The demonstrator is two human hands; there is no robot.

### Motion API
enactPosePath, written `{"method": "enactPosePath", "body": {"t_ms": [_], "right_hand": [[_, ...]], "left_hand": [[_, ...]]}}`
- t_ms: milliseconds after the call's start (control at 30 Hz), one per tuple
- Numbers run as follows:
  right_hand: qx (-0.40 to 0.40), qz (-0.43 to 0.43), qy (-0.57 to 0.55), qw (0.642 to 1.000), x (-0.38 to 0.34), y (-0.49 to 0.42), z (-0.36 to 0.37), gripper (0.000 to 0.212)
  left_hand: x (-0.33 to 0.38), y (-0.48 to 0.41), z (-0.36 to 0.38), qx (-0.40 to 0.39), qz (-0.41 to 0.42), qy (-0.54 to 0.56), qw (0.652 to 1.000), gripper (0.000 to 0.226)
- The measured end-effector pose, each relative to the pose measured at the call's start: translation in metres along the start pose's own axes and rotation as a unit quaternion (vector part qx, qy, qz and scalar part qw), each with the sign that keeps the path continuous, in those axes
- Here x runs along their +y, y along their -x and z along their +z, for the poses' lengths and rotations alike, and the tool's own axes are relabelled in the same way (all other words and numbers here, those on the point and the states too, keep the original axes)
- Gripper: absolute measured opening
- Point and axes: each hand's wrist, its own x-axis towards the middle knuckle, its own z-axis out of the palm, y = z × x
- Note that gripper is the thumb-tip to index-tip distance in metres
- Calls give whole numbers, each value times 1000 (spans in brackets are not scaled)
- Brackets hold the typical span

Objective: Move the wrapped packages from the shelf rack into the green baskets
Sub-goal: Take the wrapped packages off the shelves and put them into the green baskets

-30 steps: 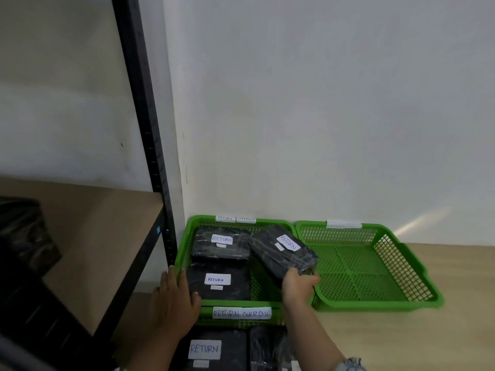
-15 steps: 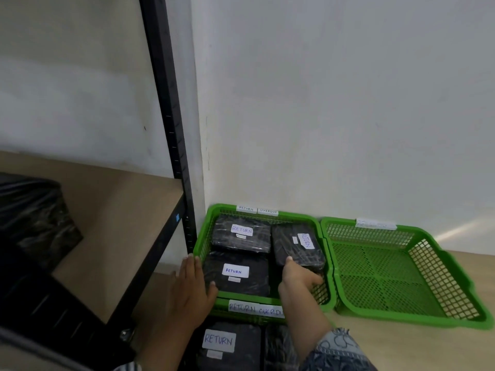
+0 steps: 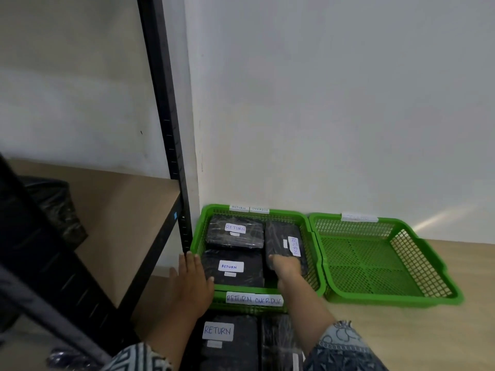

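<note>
A white wall (image 3: pixel 334 103) backs the scene, with a black shelf rack (image 3: pixel 166 124) at the left whose wooden shelf (image 3: pixel 126 223) carries a black wrapped bundle (image 3: pixel 57 210) at its far left. On the wooden floor (image 3: pixel 401 338) two green baskets sit side by side, touching. The right basket (image 3: pixel 428 263) shows only its bare mesh bottom. The left basket (image 3: pixel 199 231), tagged "RETURN OVERDUE", holds three black wrapped packages: a back package (image 3: pixel 235 235) and a front package (image 3: pixel 233 267), both labelled "RETURN", and a side package (image 3: pixel 285 242) lying lengthwise along the right wall. Two more packages (image 3: pixel 230 341) lie in front of the basket, at the frame's bottom edge. The left hand (image 3: pixel 192 282) lies flat, fingers together, on the basket's near left corner. The right hand (image 3: pixel 286 266) rests on the near end of the side package, fingers curled down over it; whether it grips cannot be told. Patterned sleeves (image 3: pixel 340 349) cover both forearms.
</note>
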Motion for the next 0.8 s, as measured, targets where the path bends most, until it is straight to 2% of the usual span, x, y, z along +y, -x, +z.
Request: {"method": "enactPosePath", "body": {"t_ms": [100,300,467,633,800], "right_hand": [[13,-79,151,985,3,31,-3,73],[-5,-221,400,889,29,78,-6,71],[36,-296,486,821,57,111,-8,68],[59,-337,535,772,88,150,-6,65],[67,-338,553,759,121,191,0,65]], "left_hand": [[3,9,-7,4,39,-23,999,70],[6,36,-20,22,113,-29,993,73],[0,67,-28,16,164,-33,986,72],[-19,106,-27,14,219,-14,976,72],[-45,144,-21,25,272,-17,962,70]]}}
